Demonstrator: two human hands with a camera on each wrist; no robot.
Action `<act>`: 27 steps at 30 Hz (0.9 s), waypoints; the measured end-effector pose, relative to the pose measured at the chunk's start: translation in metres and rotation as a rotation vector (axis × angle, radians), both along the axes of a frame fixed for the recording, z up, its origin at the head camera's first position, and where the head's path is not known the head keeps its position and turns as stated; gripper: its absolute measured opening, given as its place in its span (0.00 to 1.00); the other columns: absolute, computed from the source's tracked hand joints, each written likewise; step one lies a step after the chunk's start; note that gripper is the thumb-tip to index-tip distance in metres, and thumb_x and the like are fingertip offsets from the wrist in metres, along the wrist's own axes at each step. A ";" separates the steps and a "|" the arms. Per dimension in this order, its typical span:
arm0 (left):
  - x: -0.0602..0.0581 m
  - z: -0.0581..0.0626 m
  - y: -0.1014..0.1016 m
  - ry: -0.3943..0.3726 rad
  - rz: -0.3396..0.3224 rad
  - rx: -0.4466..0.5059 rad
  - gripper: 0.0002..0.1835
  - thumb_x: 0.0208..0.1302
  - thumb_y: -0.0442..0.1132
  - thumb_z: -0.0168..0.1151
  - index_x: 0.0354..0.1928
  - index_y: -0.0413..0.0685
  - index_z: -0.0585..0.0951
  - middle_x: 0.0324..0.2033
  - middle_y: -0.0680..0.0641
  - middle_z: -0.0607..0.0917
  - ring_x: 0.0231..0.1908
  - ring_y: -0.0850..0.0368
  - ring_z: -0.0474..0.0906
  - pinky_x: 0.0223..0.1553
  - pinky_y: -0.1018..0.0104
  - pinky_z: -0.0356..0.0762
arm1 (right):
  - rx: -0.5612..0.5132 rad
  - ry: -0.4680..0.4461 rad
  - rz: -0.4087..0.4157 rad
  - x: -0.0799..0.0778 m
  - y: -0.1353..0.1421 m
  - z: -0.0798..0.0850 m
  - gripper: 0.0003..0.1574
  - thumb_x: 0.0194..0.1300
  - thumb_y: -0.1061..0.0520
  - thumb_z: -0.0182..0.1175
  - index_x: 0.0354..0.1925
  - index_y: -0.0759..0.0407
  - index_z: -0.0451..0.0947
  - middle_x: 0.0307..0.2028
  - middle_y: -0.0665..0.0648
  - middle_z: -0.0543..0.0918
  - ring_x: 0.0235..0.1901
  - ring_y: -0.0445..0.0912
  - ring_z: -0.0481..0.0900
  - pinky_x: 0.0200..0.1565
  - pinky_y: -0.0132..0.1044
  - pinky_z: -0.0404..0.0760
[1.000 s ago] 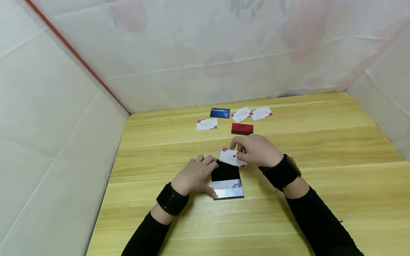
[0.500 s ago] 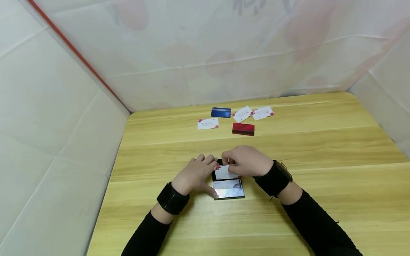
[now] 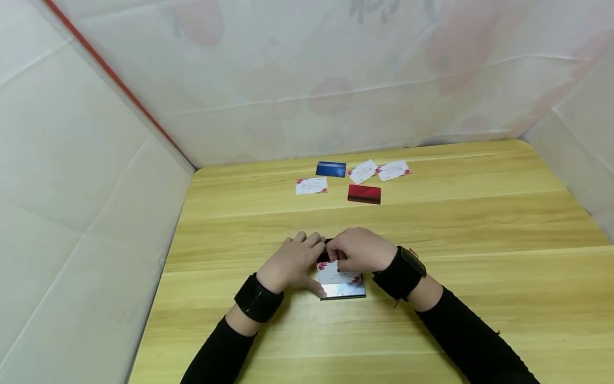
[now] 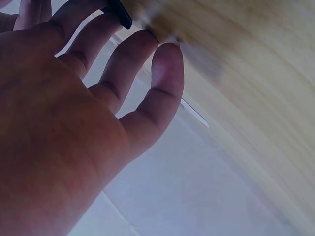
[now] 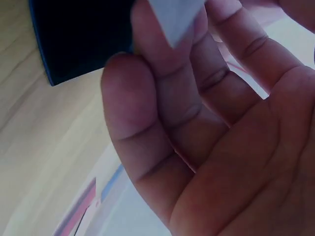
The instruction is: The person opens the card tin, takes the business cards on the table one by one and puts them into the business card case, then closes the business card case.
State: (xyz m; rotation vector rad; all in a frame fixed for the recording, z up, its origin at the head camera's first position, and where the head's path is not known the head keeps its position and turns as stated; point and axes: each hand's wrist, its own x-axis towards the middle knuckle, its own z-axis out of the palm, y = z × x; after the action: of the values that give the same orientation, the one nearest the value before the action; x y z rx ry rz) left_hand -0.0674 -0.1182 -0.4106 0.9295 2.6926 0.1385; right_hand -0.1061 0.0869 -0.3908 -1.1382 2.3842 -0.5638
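Note:
An open black card holder point(image 3: 346, 291) with a silvery inner pocket lies on the table. Its far-left and near-left corners are held by my left hand point(image 3: 290, 262), fingers at the far one and thumb at the near one. In the left wrist view, a dark corner of the holder point(image 4: 119, 14) shows at the fingertips. My right hand point(image 3: 363, 249) pinches a white business card point(image 3: 330, 274) with pink flowers at its corners. That card lies over the pocket's far edge; whether its lower edge is inside cannot be told. The right wrist view shows one card corner between the fingers.
Beyond the holder lie a red striped card point(image 3: 364, 194), a blue card point(image 3: 331, 169) and several white floral cards point(image 3: 311, 185). A pale fabric wall point(image 3: 307, 85) rises behind the wooden table point(image 3: 479, 213).
My right hand has brought the white card towards me, from beyond the holder's black flap down to the pocket, covering the pale card there. The left hand has stayed put.

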 end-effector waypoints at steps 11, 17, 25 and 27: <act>-0.001 0.000 -0.001 -0.014 0.001 0.009 0.54 0.36 0.76 0.72 0.64 0.54 0.73 0.62 0.52 0.72 0.54 0.51 0.69 0.51 0.51 0.74 | 0.072 -0.012 -0.008 0.006 -0.005 -0.004 0.14 0.49 0.60 0.70 0.22 0.45 0.75 0.17 0.41 0.70 0.20 0.37 0.68 0.24 0.32 0.66; -0.001 0.001 0.000 -0.009 -0.006 0.018 0.52 0.36 0.76 0.71 0.62 0.55 0.73 0.61 0.53 0.72 0.53 0.52 0.69 0.49 0.53 0.73 | 0.070 0.004 0.016 0.008 -0.006 -0.008 0.15 0.47 0.60 0.70 0.19 0.44 0.73 0.16 0.40 0.66 0.20 0.36 0.66 0.25 0.31 0.64; -0.001 0.003 -0.001 -0.009 -0.009 0.015 0.52 0.37 0.75 0.71 0.64 0.55 0.73 0.62 0.53 0.72 0.53 0.52 0.69 0.49 0.53 0.74 | 0.079 -0.004 0.014 0.008 -0.007 -0.011 0.13 0.48 0.59 0.71 0.22 0.44 0.76 0.17 0.41 0.68 0.20 0.37 0.67 0.25 0.32 0.65; -0.001 0.003 0.000 -0.014 -0.008 0.016 0.53 0.37 0.75 0.71 0.64 0.55 0.73 0.62 0.53 0.72 0.54 0.52 0.69 0.50 0.53 0.74 | 0.079 -0.008 0.014 0.009 -0.007 -0.011 0.12 0.48 0.59 0.71 0.24 0.45 0.77 0.18 0.41 0.69 0.21 0.37 0.67 0.25 0.32 0.66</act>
State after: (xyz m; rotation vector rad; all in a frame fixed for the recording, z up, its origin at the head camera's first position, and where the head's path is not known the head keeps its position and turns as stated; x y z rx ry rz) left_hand -0.0680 -0.1185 -0.4079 0.9396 2.6784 0.1642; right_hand -0.0974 0.0802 -0.4018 -1.1150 2.3679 -0.4648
